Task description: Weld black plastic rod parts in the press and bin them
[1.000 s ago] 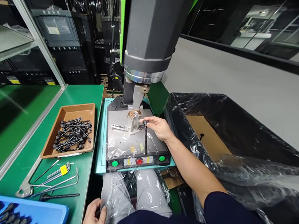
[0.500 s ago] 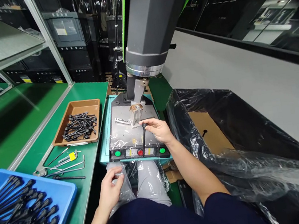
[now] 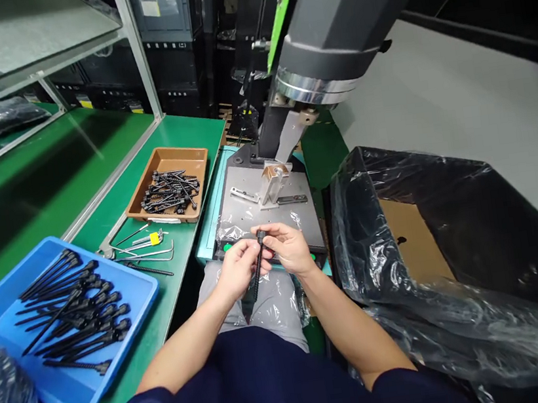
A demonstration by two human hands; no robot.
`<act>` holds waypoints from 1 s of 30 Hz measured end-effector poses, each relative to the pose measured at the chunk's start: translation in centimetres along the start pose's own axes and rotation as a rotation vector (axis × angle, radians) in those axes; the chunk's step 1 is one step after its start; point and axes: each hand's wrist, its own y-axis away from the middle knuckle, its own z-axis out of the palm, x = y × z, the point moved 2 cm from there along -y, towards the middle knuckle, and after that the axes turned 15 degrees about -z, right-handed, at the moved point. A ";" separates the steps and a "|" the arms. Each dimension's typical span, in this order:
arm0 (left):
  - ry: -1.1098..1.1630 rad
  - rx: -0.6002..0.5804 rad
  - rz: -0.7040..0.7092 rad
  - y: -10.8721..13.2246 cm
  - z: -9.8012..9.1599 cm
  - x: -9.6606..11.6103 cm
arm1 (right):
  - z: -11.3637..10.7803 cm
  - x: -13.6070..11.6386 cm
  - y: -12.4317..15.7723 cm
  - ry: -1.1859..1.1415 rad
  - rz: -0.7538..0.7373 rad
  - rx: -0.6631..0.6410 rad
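Observation:
A black ribbed rod with a thick head [image 3: 257, 274] hangs downward over my lap, between both hands. My right hand [image 3: 291, 247] pinches it by the head, fingers closed. From the other side, my left hand [image 3: 242, 266] closes its fingertips on the same rod just below the head. Behind my hands is the machine's metal plate [image 3: 245, 214], carrying an upright metal fixture [image 3: 273, 184]. The machine's dark head [image 3: 321, 69] leans above it.
On the green bench [image 3: 190, 129] at left are a brown tray [image 3: 134, 211] of small black bolts, hex keys [image 3: 155, 238] and a blue tray [image 3: 1, 316] of black rods. A plastic-lined box [image 3: 363, 242] stands at right.
My left hand has come up and inward from above my lap to the rod. My right hand has drawn the rod closer to my body. The view has shifted left.

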 end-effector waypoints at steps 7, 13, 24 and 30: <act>0.187 0.053 -0.072 0.3 -1.3 -1.1 | 1.8 1.8 1.4 -0.108 0.059 -0.007; 0.227 0.077 -0.089 0.5 -2.4 -2.0 | 2.6 2.2 1.7 -0.076 0.058 -0.041; 0.248 0.050 -0.078 0.7 -3.4 -2.4 | 3.6 1.9 1.5 0.006 0.084 -0.064; 0.134 0.136 -0.102 1.5 -4.2 -3.8 | 3.2 2.6 2.7 0.275 0.123 -0.225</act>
